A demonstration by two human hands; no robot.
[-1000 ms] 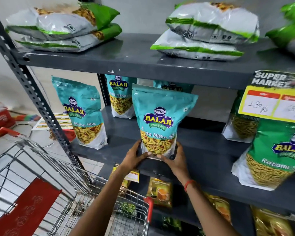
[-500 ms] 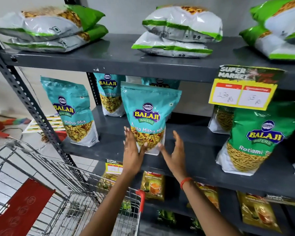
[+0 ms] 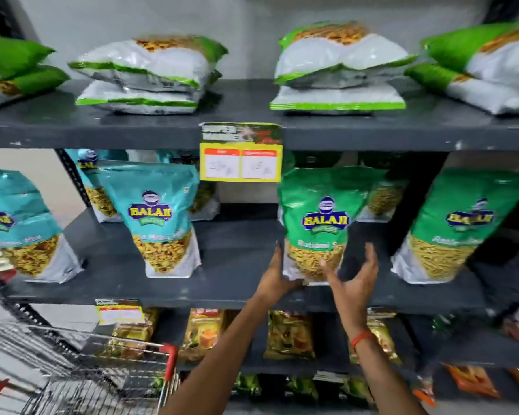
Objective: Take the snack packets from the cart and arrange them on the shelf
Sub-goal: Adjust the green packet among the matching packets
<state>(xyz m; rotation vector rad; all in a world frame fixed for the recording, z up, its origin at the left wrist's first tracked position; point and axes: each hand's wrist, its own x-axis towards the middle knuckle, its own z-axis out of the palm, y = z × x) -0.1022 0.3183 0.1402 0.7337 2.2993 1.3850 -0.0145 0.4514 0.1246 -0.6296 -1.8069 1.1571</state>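
Green packet (image 3: 318,223) upright at frame centre, long axis vertical; left hand (image 3: 277,280) grip holds its lower-left corner, right hand (image 3: 354,280) wide, just right of it.

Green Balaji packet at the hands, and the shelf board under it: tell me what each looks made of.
Green Balaji packet: looks like glossy plastic film, judging by its sheen, creases and a clear window showing the snack. Shelf board: probably dark grey painted metal, matte, with pale chips along the front edges; blur leaves this uncertain.
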